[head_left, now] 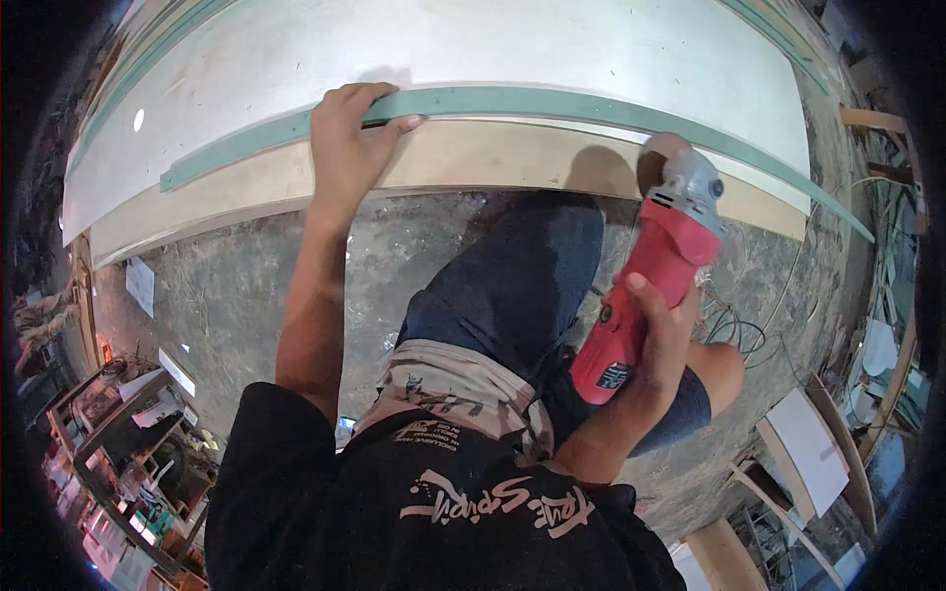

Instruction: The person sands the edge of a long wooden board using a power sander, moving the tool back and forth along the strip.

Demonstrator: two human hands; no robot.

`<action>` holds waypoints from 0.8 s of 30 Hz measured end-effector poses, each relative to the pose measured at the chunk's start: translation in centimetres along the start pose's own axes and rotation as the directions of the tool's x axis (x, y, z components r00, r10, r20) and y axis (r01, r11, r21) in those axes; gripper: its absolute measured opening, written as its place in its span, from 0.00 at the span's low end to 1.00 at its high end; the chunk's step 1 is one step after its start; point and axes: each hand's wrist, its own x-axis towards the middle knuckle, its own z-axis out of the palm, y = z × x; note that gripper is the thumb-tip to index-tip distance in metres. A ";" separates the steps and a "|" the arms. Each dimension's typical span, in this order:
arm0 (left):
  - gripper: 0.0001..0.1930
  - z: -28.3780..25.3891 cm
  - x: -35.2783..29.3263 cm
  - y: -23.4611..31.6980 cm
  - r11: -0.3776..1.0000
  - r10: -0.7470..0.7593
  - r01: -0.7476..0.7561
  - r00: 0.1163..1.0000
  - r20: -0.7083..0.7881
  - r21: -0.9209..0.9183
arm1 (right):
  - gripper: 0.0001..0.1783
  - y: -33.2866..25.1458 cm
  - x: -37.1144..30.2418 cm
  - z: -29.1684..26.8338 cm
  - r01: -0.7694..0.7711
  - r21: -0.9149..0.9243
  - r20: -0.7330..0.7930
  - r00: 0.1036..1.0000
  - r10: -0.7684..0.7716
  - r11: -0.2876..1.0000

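Observation:
My right hand (pixel 665 320) grips a red angle grinder (pixel 655 266) by its body, the grey head pointing away from me. Its round disc (pixel 659 163) is over or against the near edge of a long green strip (pixel 512 101); I cannot tell whether they touch. My left hand (pixel 353 133) is closed over that strip left of centre, fingers on the far side and thumb on the near side. The strip lies across a large white sheet (pixel 394 44). Along the near side a tan board edge (pixel 493 158) shows.
A dark cable (pixel 734 335) loops on the grey, worn floor (pixel 266 266) at right. White and brown panels (pixel 808 453) lean at lower right. A cluttered rack (pixel 128 463) stands at lower left. Another person's arm (pixel 44 320) shows at the far left.

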 end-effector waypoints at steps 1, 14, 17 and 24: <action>0.22 0.0 -0.2 0.0 1.000 -0.002 0.002 1.000 0.000 0.000 | 0.30 -0.2 -0.2 0.7 -0.067 0.021 0.038 0.997 0.067 0.997; 0.22 -4.9 -2.6 -4.7 0.943 0.265 -0.224 0.952 -0.151 0.244 | 0.32 0.6 0.8 9.4 0.032 -0.060 0.417 0.909 -0.004 0.998; 0.21 -8.2 -2.8 -9.7 0.964 0.166 -0.110 0.959 -0.229 0.241 | 0.32 1.1 0.7 10.1 0.021 -0.073 0.427 0.904 0.012 0.997; 0.16 -9.1 -3.6 -13.9 0.997 -0.022 0.031 0.993 -0.115 0.075 | 0.32 0.4 0.7 10.9 0.060 -0.109 0.422 0.907 -0.008 0.992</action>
